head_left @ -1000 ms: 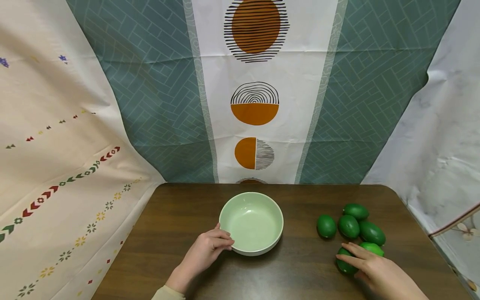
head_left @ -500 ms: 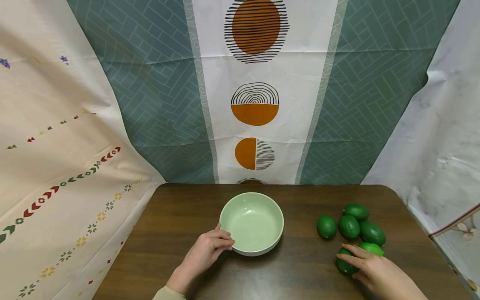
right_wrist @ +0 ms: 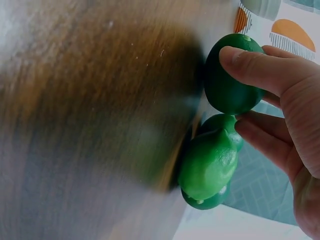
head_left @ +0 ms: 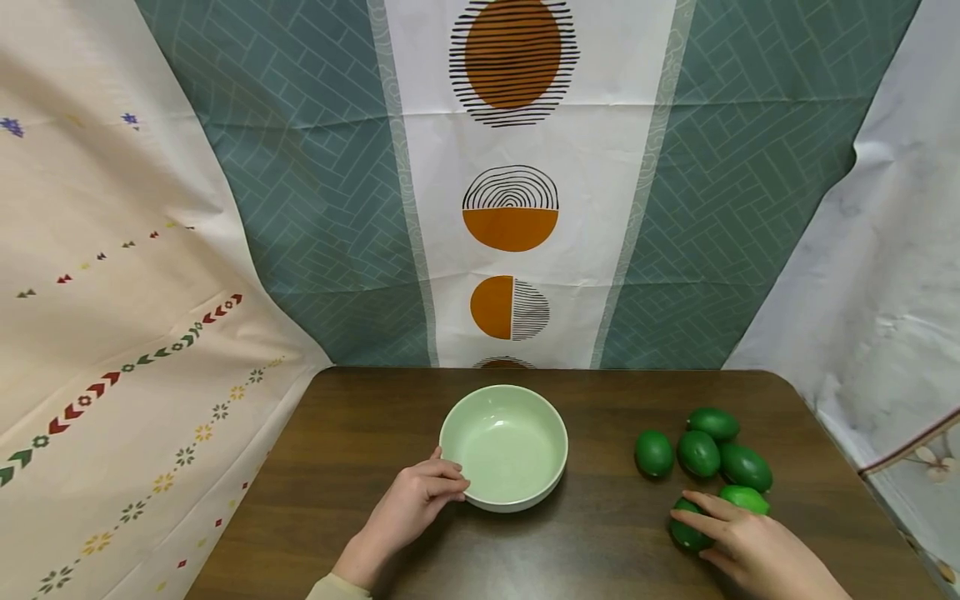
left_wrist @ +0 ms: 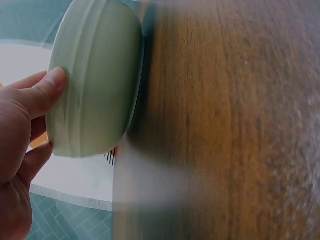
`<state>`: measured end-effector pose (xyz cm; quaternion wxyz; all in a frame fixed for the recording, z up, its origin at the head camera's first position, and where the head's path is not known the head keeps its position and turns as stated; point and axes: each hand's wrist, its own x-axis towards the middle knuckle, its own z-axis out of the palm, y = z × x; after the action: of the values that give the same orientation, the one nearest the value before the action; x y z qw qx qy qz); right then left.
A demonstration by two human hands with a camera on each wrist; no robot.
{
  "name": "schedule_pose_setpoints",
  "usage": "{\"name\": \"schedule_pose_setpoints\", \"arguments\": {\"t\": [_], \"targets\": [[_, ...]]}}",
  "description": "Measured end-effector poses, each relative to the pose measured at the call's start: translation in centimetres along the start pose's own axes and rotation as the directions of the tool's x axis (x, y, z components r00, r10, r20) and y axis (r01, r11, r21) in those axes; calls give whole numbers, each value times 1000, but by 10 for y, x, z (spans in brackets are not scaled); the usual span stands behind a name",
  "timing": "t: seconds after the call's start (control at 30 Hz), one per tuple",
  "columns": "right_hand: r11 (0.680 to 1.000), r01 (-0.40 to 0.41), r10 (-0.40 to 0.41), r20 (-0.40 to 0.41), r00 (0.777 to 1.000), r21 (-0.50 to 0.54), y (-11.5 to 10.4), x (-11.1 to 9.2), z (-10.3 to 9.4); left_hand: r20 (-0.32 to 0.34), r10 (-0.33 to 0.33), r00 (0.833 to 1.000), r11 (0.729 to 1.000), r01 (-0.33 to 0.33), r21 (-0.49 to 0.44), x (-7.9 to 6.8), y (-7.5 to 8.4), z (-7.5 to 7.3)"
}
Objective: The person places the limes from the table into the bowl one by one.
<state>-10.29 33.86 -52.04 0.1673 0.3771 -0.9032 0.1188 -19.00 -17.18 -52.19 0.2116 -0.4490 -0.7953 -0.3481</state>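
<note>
A pale green bowl (head_left: 504, 446) stands upright on the brown table. My left hand (head_left: 408, 504) pinches its left front rim, fingers hooked over the edge and thumb against the outer wall (left_wrist: 95, 85), as the left wrist view shows. At the front right, my right hand (head_left: 750, 537) holds a dark green lime (right_wrist: 232, 75) between thumb and fingers, low at the tabletop; whether it touches the wood is unclear. Beside that hand lies a bright green lime (right_wrist: 210, 165), partly hidden in the head view.
Several more dark green limes lie behind the right hand, among them a lone lime (head_left: 654, 453) on the left and a longer one (head_left: 745, 467) on the right. A patterned cloth (head_left: 517, 275) hangs along the table's (head_left: 375, 408) back edge.
My right hand has shifted very slightly left with the dark green lime. The left hand and the bowl look the same.
</note>
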Motion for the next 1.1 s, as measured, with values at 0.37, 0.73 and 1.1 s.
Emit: {"name": "schedule_pose_setpoints", "arguments": {"t": [0.37, 0.73, 1.1], "targets": [[997, 46, -51, -92, 994, -61, -7, 15, 0, -8, 14, 1000, 1000, -14, 6, -2, -1, -1], [997, 25, -36, -162, 986, -71, -18, 38, -4, -17, 23, 1000, 1000, -23, 0, -2, 0, -1], [997, 28, -38, -154, 987, -70, -23, 57, -4, 7, 1, 1000, 1000, -1, -9, -2, -2, 0]]}}
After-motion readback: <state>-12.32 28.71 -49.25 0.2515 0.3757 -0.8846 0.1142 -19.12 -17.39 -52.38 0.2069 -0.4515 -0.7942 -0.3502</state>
